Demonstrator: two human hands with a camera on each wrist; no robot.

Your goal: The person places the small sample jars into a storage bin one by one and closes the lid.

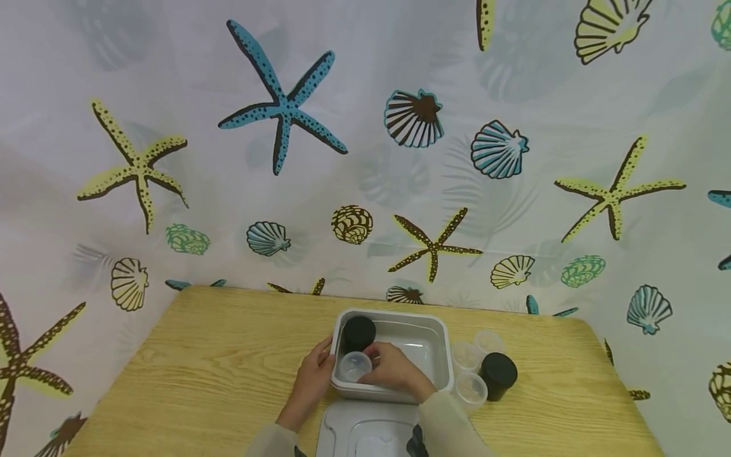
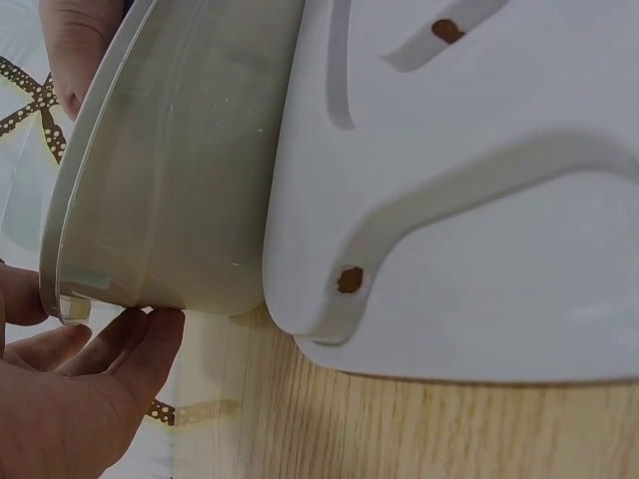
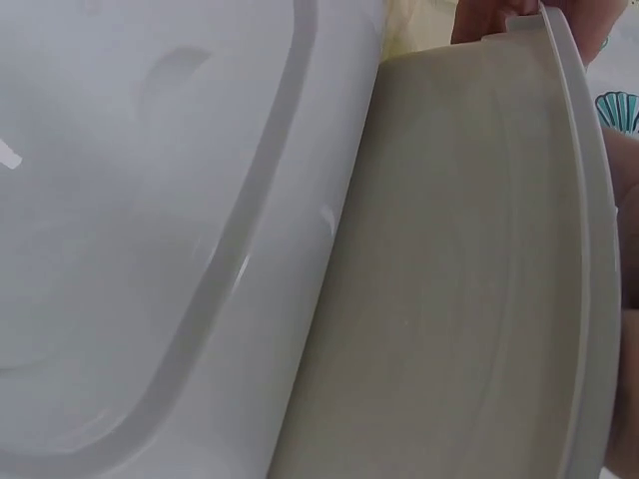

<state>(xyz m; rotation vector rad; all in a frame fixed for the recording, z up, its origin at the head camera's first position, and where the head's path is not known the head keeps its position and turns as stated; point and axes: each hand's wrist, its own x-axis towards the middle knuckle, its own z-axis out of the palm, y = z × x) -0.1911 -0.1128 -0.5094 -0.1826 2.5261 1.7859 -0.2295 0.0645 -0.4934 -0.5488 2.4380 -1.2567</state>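
A light grey plastic tub [image 1: 422,346] stands on the table. My left hand [image 1: 313,379] grips its left side; in the left wrist view the left hand [image 2: 85,394] has its fingers against the outer wall, under the rim. My right hand [image 1: 394,367] reaches inside and holds a small clear plastic cup [image 1: 355,367] in the tub's near left corner. Just behind that cup, a black-topped round container [image 1: 360,331] sits in the far left corner. In the right wrist view the tub wall [image 3: 449,249] hides most of the right hand [image 3: 627,389].
A pale lid [image 1: 371,435] lies on the table directly in front of the tub. To the tub's right stand several clear cups [image 1: 471,388] and another black container [image 1: 499,376]. A shell-and-starfish curtain [image 1: 354,158] hangs behind the wooden table [image 1: 240,343].
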